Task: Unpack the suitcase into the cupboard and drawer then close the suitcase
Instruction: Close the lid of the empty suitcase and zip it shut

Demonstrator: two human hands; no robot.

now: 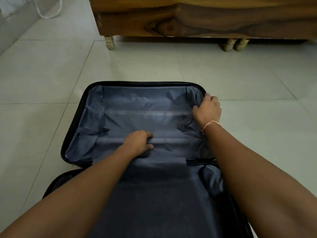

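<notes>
Head view: both hands on the open suitcase (pixel 75 117) lying flat on the tiled floor (pixel 51 74).

Black hard-shell case, both halves lined in blue-grey fabric; far half shows only bare lining (pixel 145 103) and short black strap ends. Left hand (pixel 137 143) lies low in the far half near the hinge, fingers curled onto the lining over a raised ridge, looks like pinching the fabric. Right hand (pixel 207 109) grips the far half's right rim near its far corner, fingers curled over the edge, thumb inside. Thread bracelet (pixel 211 125) on the right wrist. Near half sits under the forearms, covered by a fabric divider (pixel 154 194). Wooden furniture (pixel 197 16) on short turned legs stands beyond, well apart from the case. White cord (pixel 51 13) loops at top left.
</notes>
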